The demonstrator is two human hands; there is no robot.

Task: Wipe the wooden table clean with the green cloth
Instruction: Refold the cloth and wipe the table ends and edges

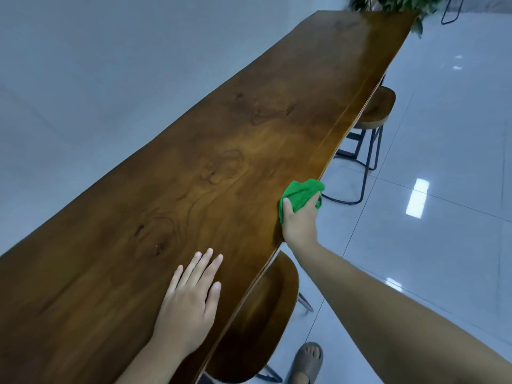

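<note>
A long, narrow wooden table (221, 139) with dark knots runs from the near left to the far right. My right hand (300, 223) grips a bunched green cloth (300, 194) and presses it against the table's right edge. My left hand (191, 297) lies flat on the tabletop near me, fingers slightly apart, holding nothing.
Two wooden stools stand along the table's right side, one near me (266, 314) tucked under the edge and one farther off (376, 109) on black metal legs. A leafy plant (399, 6) sits at the far end. My sandalled foot (306, 361) rests on the glossy tiled floor.
</note>
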